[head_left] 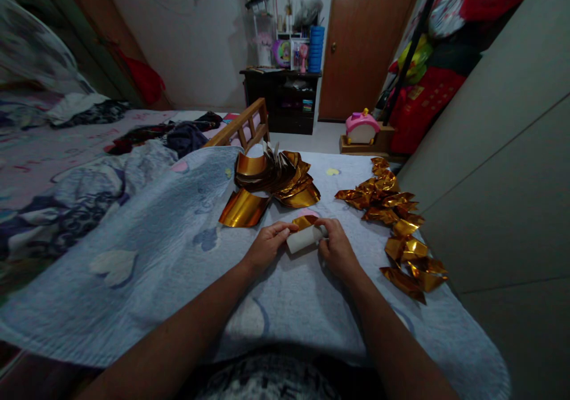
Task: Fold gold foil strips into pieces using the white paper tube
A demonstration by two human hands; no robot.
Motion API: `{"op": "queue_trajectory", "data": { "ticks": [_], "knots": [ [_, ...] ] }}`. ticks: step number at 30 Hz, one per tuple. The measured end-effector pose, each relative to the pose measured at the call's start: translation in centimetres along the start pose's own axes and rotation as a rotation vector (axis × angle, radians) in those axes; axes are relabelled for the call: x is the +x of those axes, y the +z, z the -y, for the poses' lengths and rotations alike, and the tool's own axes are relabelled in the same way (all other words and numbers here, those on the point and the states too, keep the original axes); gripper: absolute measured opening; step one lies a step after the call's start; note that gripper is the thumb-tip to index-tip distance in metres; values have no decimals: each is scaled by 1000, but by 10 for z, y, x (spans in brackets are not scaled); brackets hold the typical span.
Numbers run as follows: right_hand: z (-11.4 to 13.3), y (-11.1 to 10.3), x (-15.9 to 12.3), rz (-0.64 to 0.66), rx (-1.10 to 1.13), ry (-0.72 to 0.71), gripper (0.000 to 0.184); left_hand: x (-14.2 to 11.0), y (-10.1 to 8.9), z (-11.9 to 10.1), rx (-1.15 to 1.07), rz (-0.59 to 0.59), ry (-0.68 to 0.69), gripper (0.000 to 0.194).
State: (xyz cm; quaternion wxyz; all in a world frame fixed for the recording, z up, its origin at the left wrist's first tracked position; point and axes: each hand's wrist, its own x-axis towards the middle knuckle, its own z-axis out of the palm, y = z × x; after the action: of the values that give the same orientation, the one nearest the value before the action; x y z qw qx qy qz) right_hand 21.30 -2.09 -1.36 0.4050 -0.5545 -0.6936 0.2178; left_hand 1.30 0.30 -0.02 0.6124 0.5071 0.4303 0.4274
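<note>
Between my hands is a gold foil paper sheet (303, 241), curled so its pale underside faces me as a loose roll and its gold side shows at the far edge. At its left end, the thumb and fingers of my left hand (268, 244) pinch the paper. My right hand (335, 247) grips the other end, fingers curled around it and partly hidden. Beyond my hands lies a fanned pile of gold foil sheets (296, 186), with one curved sheet (244, 208) at its near left. On the right sits a heap of folded gold foil pieces (392, 201).
A blue quilted cloth (178, 269) covers the surface under my hands. Behind the pile stands a wooden rail (240, 124), with a rumpled bed (80, 151) to the left. A pale cabinet (503, 180) borders the right side. Further off are a dark shelf (262, 100) and a door (360, 50).
</note>
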Motion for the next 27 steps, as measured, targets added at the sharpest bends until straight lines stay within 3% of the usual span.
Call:
{"op": "queue_trajectory", "data": {
  "ticks": [8, 15, 22, 27],
  "knots": [
    [-1, 5, -5, -48, -395, -31, 47, -3, 1, 3, 405, 52, 184, 25],
    [5, 2, -6, 81, -438, -59, 40, -2, -1, 8, 904, 77, 362, 23],
    [13, 3, -7, 249, -380, -215, 35, -1, -4, 13, 985, 105, 412, 23],
    [12, 6, -8, 294, -280, -281, 27, -1, -5, 11, 954, 139, 387, 17]
  ]
}}
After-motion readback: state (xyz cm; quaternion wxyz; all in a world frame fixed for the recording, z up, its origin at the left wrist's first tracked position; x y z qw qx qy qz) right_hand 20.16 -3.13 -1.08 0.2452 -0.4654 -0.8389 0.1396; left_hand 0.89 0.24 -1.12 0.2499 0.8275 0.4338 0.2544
